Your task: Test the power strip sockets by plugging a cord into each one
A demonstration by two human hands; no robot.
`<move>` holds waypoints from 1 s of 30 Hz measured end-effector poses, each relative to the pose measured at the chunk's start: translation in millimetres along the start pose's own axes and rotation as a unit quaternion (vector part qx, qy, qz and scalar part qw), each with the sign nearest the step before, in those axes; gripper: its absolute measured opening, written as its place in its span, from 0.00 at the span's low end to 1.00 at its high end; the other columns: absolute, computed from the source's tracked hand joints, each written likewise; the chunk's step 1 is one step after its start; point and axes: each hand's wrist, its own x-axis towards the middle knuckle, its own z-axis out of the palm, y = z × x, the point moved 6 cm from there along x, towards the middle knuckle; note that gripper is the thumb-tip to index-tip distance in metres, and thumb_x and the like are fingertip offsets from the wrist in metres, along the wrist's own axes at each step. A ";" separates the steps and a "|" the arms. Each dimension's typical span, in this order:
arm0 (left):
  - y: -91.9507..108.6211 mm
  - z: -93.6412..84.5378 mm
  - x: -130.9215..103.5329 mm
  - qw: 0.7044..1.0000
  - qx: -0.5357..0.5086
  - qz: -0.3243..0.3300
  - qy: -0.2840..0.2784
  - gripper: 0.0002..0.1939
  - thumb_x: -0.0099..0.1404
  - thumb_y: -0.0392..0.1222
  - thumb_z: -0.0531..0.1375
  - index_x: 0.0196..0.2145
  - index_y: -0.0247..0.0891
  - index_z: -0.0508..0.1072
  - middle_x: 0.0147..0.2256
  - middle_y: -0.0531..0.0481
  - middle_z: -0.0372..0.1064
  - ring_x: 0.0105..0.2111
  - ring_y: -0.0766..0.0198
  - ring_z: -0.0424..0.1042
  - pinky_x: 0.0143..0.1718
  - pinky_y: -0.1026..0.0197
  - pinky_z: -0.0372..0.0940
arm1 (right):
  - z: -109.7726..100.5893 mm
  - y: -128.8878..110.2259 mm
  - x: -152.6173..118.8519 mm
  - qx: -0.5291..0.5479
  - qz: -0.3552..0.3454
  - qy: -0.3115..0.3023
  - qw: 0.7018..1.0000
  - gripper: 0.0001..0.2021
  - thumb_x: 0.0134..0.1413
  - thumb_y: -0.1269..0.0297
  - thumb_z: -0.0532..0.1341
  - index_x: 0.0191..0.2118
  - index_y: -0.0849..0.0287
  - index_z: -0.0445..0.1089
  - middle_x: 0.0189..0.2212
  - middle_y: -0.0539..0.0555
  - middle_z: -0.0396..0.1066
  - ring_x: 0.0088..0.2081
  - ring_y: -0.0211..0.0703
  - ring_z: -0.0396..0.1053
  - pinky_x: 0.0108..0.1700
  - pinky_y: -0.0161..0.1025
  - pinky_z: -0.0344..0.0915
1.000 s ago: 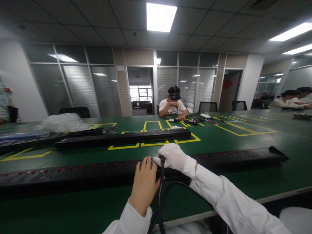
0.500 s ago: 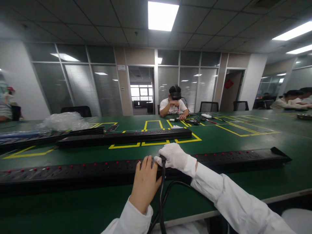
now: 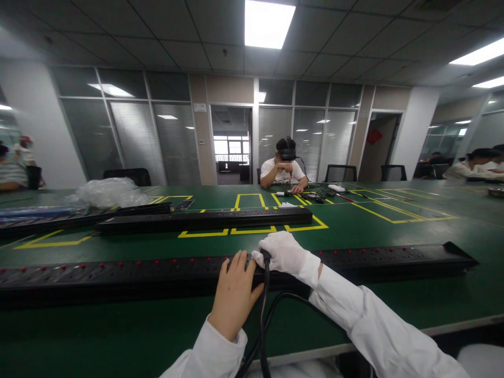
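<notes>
Gripping 1 plug (image 3: pixel 266 255) (prob. light, stiff; hold body, not limp cord (image 3: pixel 263 320)) at near power strip (image 3: pixel 157 274), R hand (image 3: pixel 281 251) is beside L hand (image 3: pixel 234 294), resting open atop it.

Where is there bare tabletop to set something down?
Bare green table shows left of the left sleeve, in front of the near power strip, and between that strip's right half and the yellow tape outline. It is crowded around the left hand, right hand and black plug, and far left by the plastic wrap.
</notes>
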 end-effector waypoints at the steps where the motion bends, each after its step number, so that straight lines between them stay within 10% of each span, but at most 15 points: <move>1: -1.3 0.3 0.1 1.000 -0.005 0.000 -0.005 0.22 0.56 0.46 0.55 0.49 0.41 0.60 0.51 0.43 0.58 0.52 0.52 0.55 0.50 0.47 0.52 | 0.8 0.4 -0.1 0.004 0.002 -0.002 1.000 0.21 0.54 0.51 0.47 0.24 0.60 0.68 0.20 0.53 0.67 0.24 0.35 0.62 0.27 0.33 0.47; 30: -8.6 -3.1 3.9 0.998 -0.010 0.050 -0.031 0.19 0.59 0.46 0.54 0.48 0.42 0.61 0.49 0.45 0.60 0.51 0.55 0.57 0.49 0.51 0.55 | 9.7 3.3 0.5 0.017 0.008 -0.007 1.000 0.19 0.55 0.53 0.47 0.26 0.59 0.68 0.21 0.51 0.66 0.24 0.34 0.61 0.26 0.32 0.46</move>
